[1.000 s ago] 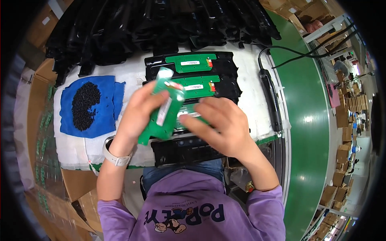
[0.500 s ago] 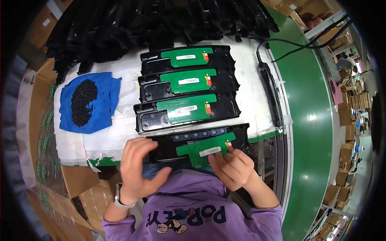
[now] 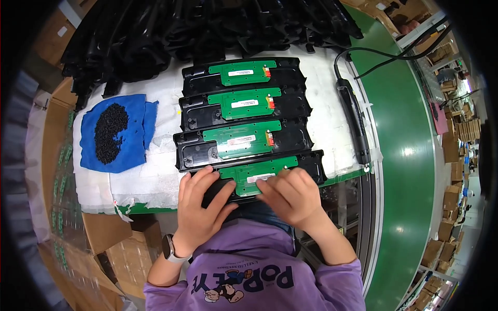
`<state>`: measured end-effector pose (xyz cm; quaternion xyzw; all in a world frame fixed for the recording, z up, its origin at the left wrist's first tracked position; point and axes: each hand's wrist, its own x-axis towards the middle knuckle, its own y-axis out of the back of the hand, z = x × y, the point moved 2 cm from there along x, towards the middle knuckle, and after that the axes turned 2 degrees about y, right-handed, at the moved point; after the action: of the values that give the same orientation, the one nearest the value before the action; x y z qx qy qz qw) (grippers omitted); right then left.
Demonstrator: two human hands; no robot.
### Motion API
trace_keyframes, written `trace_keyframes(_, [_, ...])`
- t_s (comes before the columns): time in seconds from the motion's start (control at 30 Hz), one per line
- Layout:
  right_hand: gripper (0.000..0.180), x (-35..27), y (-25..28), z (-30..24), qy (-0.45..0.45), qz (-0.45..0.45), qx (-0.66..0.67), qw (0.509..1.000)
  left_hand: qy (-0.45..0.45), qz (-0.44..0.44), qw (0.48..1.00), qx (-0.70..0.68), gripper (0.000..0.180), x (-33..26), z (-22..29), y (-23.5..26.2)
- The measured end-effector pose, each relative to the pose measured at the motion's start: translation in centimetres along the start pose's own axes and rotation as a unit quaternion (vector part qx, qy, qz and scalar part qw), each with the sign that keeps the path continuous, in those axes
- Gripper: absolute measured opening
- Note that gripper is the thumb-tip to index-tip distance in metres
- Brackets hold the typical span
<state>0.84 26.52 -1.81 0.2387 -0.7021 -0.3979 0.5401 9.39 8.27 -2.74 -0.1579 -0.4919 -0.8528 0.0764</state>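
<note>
Several black plastic housings lie in a row on the white padded bench, each with a green circuit board seated in it. The nearest housing (image 3: 311, 161) sits at the bench's front edge with its green board (image 3: 259, 172) on top. My left hand (image 3: 199, 205) lies flat over the housing's left end, fingers spread. My right hand (image 3: 290, 197) presses down on the board's right part with bent fingers. The housing just behind (image 3: 192, 150) carries another green board (image 3: 241, 139).
A blue cloth (image 3: 132, 129) holding a heap of small black screws (image 3: 108, 130) lies at the left. An electric screwdriver (image 3: 353, 116) with its cable rests at the right. A pile of black housings (image 3: 207, 26) fills the back. A green conveyor belt (image 3: 410, 155) runs along the right, with cardboard boxes (image 3: 114, 243) below.
A second ago both hands held a green board up over the middle housings. They have brought it down onto the nearest housing and now press it flat.
</note>
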Motion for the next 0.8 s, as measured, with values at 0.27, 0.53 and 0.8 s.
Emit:
trace_keyframes(0.27, [0.039,-0.6,-0.4,0.9,-0.112,-0.002,0.107,0.988,-0.005,-0.036,0.997,0.071,0.041,0.8,0.6,0.2])
trace_keyframes(0.53, [0.034,0.1,0.2,0.3,-0.119,-0.016,0.102,0.988,-0.029,-0.006,0.999,-0.037,0.035,1.6,0.2,2.3])
trace_keyframes(0.8, [0.030,-0.9,2.5,0.0,-0.107,0.075,0.083,0.988,0.295,0.170,0.876,0.342,0.013,3.6,-13.9,10.8])
